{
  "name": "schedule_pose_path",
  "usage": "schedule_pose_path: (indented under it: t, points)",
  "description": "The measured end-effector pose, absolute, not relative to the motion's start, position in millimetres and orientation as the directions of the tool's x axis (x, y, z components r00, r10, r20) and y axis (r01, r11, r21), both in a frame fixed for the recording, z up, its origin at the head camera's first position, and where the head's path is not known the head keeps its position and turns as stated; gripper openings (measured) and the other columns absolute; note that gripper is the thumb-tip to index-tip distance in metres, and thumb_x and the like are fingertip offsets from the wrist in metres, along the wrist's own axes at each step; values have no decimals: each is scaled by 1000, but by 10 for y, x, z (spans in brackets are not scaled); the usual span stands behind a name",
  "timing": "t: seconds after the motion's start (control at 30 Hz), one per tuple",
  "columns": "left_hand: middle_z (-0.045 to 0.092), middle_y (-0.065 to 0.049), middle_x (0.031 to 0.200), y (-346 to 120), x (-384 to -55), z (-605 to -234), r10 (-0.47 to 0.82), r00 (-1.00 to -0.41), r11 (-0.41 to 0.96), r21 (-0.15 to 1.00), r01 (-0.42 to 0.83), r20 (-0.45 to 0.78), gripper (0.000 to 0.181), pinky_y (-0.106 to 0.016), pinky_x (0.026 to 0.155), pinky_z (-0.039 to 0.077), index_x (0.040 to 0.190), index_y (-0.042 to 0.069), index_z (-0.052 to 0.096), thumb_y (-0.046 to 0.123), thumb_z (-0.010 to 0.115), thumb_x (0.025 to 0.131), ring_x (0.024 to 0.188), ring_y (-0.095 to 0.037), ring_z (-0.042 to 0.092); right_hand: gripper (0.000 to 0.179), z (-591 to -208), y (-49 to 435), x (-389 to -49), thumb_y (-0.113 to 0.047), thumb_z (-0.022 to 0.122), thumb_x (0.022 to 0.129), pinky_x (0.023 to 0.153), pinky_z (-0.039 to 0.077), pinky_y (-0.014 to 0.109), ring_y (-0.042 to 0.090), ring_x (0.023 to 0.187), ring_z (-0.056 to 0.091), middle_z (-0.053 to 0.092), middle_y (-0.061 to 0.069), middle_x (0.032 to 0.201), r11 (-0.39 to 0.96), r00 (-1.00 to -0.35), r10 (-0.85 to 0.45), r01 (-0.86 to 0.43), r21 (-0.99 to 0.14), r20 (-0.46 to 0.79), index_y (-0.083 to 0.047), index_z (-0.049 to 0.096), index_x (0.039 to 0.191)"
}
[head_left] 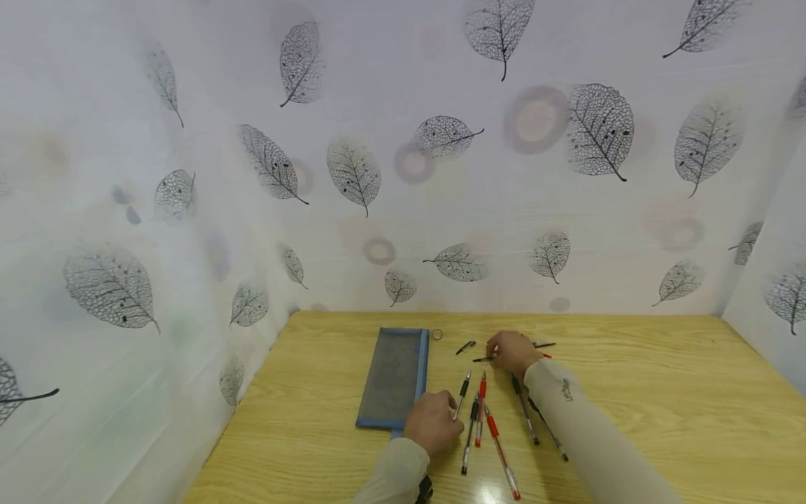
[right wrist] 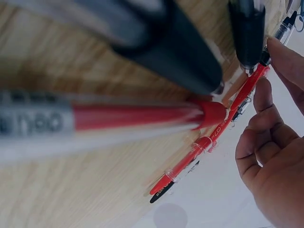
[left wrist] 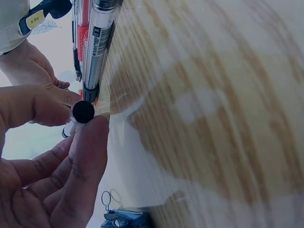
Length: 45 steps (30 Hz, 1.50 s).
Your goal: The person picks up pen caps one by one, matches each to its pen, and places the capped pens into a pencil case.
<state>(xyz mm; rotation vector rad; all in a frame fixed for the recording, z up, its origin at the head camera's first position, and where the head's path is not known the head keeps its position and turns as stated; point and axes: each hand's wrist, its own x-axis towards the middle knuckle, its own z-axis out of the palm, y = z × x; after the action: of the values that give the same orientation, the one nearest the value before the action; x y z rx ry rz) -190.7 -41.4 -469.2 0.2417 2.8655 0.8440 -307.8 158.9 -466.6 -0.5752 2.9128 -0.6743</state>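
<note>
My left hand (head_left: 434, 423) pinches a black gel pen (left wrist: 83, 112) between thumb and fingers, its end facing the left wrist camera. In the head view the pen slants up and away from the hand, beside other pens. My right hand (head_left: 513, 352) is low over the far part of the table, among pen caps. The right wrist view has its thumb and forefinger parted around a black cap (right wrist: 266, 58), with a red cap (right wrist: 249, 88) right at the thumb tip. Its other fingers are bent. Nearest the left hand, a red pen (head_left: 502, 451) lies on the table.
A grey mesh pouch (head_left: 393, 378) with blue edges lies left of the pens, its ring (head_left: 436, 334) at the top corner. Another black cap (head_left: 466, 347) lies left of the right hand. Black pens (head_left: 525, 411) lie beside the right forearm. A leaf-patterned curtain (head_left: 403, 210) stands behind the wooden table (head_left: 661, 392).
</note>
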Motion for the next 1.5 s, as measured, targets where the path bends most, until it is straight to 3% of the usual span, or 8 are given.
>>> schedule_pose_path:
  t: [0.1, 0.33, 0.5, 1.0, 1.5]
  points:
    - [58, 3, 62, -413, -1904, -4687, 193, -977, 826, 553, 111, -93, 18, -29, 48, 47, 96, 5, 68, 11, 72, 79, 53, -10, 52, 8, -4660, 1593, -3074, -2, 73, 81, 72, 54, 45, 27, 84, 64, 68, 13, 107, 836, -925, -380, -339, -431, -10, -9, 74, 86]
    - [58, 3, 63, -409, -1901, -4678, 189, -978, 830, 547, 108, -93, 18, -30, 50, 48, 95, 5, 68, 11, 73, 79, 55, -10, 52, 5, -4670, 1618, -3107, -3, 73, 82, 66, 52, 40, 20, 74, 59, 64, 5, 83, 824, -920, -387, -317, -470, -57, -6, 69, 84]
    - [59, 3, 64, -409, -1902, -4684, 187, -978, 832, 544, 109, -90, 17, -30, 51, 49, 94, 6, 68, 11, 73, 79, 56, -10, 53, 7, -4655, 1638, -3073, -4, 72, 83, 63, 51, 37, 18, 72, 58, 62, 4, 82, 793, -901, -430, -351, -497, -49, -7, 66, 84]
    - [57, 5, 63, -413, -1900, -4708, 193, -979, 837, 533, 126, -71, 17, -29, 51, 48, 94, 7, 67, 12, 72, 78, 57, -10, 51, 14, -4644, 1608, -3054, 4, 72, 79, 62, 47, 35, 16, 70, 53, 59, 2, 78, 796, -916, -398, -319, -514, -47, -6, 62, 81]
    - [55, 3, 60, -417, -1885, -4700, 198, -976, 809, 576, 112, -89, 17, -30, 48, 46, 96, 4, 67, 10, 70, 80, 52, -11, 51, 14, -4676, 1626, -3056, 5, 70, 81, 56, 39, 31, 17, 64, 47, 56, 3, 74, 749, -920, -389, -280, -600, -56, -5, 61, 81]
